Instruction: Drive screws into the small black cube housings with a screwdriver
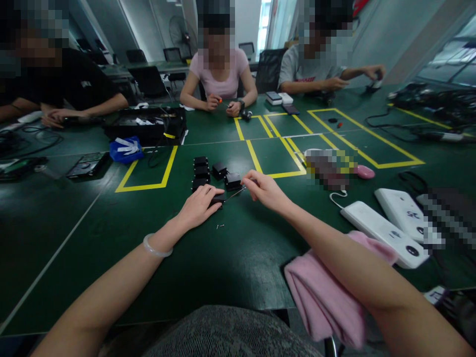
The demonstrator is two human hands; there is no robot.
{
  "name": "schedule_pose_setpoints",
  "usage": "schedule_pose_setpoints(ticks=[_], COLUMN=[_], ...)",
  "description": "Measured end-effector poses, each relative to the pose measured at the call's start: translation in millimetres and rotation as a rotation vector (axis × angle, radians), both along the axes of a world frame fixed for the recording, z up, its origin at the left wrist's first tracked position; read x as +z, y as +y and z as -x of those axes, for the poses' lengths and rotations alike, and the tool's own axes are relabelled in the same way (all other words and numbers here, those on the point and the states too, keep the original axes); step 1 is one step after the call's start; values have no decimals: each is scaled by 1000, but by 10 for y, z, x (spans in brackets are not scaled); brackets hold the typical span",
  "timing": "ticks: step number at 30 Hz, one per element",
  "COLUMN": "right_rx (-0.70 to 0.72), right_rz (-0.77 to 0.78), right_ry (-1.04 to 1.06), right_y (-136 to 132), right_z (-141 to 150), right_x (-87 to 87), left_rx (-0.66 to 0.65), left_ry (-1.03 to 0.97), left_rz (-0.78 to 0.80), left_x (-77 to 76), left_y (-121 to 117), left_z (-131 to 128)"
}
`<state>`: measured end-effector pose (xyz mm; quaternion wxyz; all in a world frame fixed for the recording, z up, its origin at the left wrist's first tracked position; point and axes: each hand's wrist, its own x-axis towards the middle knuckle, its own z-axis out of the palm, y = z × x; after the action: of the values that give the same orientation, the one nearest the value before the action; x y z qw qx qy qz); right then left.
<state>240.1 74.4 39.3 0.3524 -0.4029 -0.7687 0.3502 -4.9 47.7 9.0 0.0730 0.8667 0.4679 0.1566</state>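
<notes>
My left hand (201,204) presses a small black box (217,199) against the green table, its fingers closed over the top and side. In my right hand (263,189) a thin screwdriver (235,193) is pinched between the fingers. Its shaft points left and its tip meets, or nearly meets, the right end of that box. Just beyond my hands stand more small black boxes: a column of them (201,171), a single tilted one (219,170) and another (233,181) beside my right fingers. A few tiny screws (220,226) lie nearer to me.
White power banks (385,233) and a pink cloth (323,282) lie by my right arm. Yellow tape (286,174) marks the green table (238,267). Further left are a blue bag (125,150), a hard drive (89,165) and a black case (148,124). Several people sit opposite.
</notes>
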Motion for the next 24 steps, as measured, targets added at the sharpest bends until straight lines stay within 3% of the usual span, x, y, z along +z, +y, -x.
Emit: schedule_pose_setpoints(ticks=[8,16,24], right_rx=[67,5,44], right_rz=[-28,12,11], right_ry=[26,-34,44], right_y=[8,3,3], right_z=[-13,-2,8], right_x=[-31,15,-16], left_rx=[-1,6,-7], left_ry=[1,3,-7], left_rz=[-4,9,-11], left_x=[-8,-4,-15], left_y=[1,-3,3], left_z=[9,7,11])
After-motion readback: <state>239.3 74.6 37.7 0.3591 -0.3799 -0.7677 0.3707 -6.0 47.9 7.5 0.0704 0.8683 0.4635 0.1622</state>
